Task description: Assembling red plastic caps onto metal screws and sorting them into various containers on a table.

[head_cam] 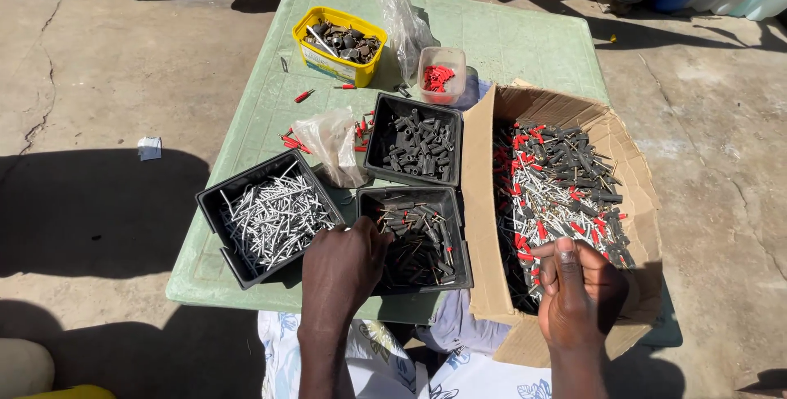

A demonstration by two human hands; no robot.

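Observation:
My left hand [343,264] reaches over the near left corner of a black tray [453,235] of dark sleeves and thin pins, fingertips at its contents; whether it grips anything is hidden. My right hand [578,284] is curled over the near end of an open cardboard box [479,227] filled with mixed red, black and silver small parts [557,186], fingers closed on a few of them. A black tray of silver pins [275,219] lies left of my left hand.
On the green plastic table [508,38] stand another black tray of dark sleeves [418,141], a yellow tub of metal parts [340,43], a small clear tub with red pieces [440,75] and plastic bags [332,141]. Concrete ground surrounds it.

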